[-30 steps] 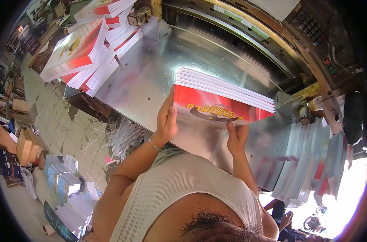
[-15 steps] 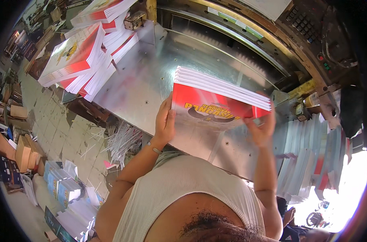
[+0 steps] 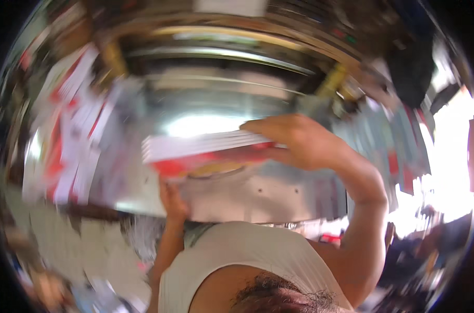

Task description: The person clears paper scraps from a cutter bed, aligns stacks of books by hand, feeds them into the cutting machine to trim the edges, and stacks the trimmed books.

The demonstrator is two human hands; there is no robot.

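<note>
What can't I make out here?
All in the head view:
Cover lettering on the held books: smeared by motion blur.
The books' right end: hidden by the right hand.
Fingertips of the left hand: motion blur.
Number of books in the left pile: lost to blur.

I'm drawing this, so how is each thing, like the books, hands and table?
Held books: closed, stacked together, blurred
Right hand: gripping the stack's right end
Left hand: at the stack's lower left; grip unclear
Books at left: piled up, blurred
Metal table: shiny, reflecting bright light
</note>
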